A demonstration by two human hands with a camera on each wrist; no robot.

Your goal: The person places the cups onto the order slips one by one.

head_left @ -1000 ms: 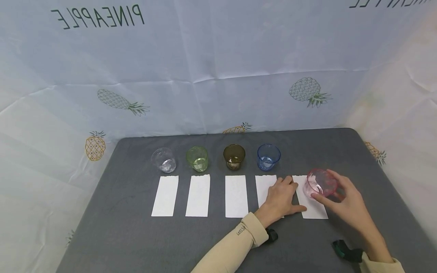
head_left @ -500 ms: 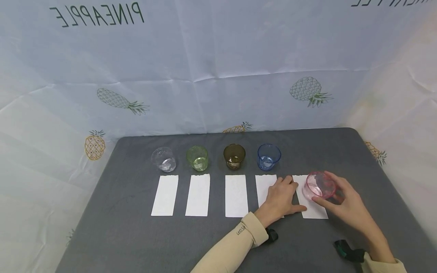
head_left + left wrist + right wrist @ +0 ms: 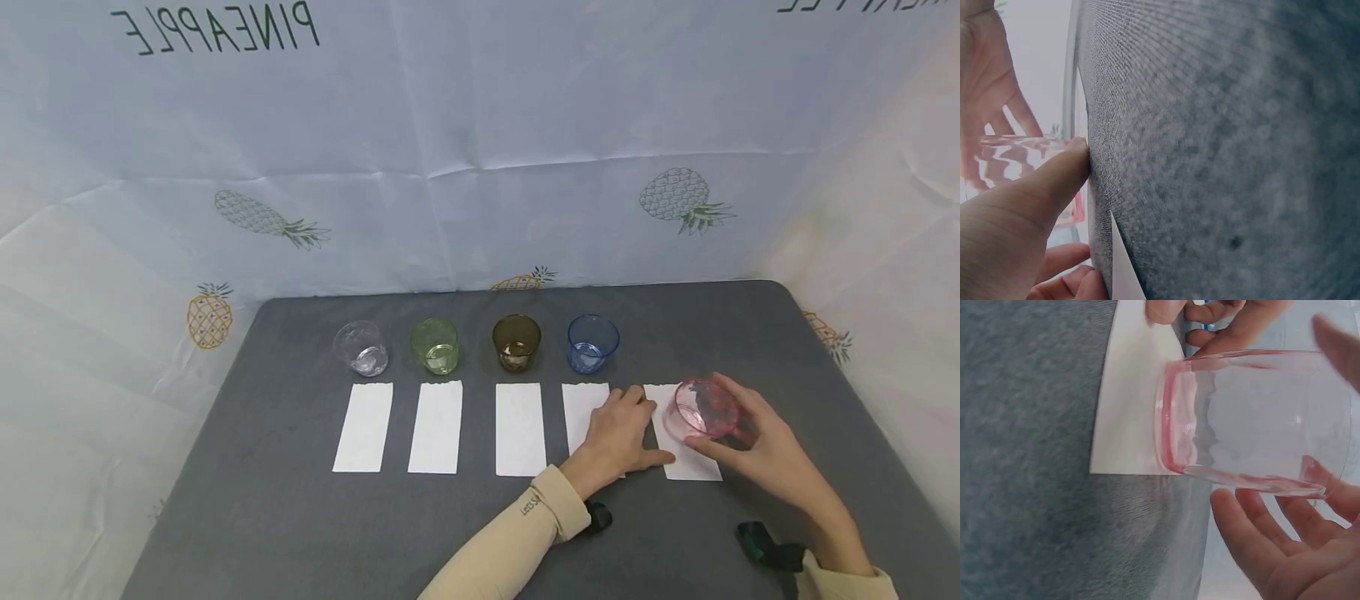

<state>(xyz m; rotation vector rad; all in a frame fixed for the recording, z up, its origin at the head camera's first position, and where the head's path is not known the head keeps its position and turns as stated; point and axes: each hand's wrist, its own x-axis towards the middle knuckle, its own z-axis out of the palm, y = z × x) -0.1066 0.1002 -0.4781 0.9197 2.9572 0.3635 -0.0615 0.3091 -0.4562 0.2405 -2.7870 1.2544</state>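
A clear pink drinking glass point(image 3: 702, 408) is upright over the rightmost white paper strip point(image 3: 693, 462). My right hand point(image 3: 772, 450) holds it from the right, thumb in front and fingers behind near the rim. In the right wrist view, the pink base point(image 3: 1169, 419) meets the paper; whether a slight gap exists I cannot tell. My left hand point(image 3: 615, 437) rests between the two rightmost strips, its thumb and fingertips spread and touching the right strip's left side. It covers part of the neighbouring strip point(image 3: 581, 408) and holds nothing.
Behind the strips stand clear point(image 3: 362, 348), green point(image 3: 435, 346), brown point(image 3: 517, 343) and blue point(image 3: 593, 343) glasses in a row. Three more strips point(image 3: 520, 429) lie left of my left hand on the grey table point(image 3: 300, 533). A pineapple-print cloth point(image 3: 450, 125) hangs behind.
The pink glass and my right hand have shifted very slightly, the glass coming a little nearer the front. My left hand stays put. The head view has tipped slightly.
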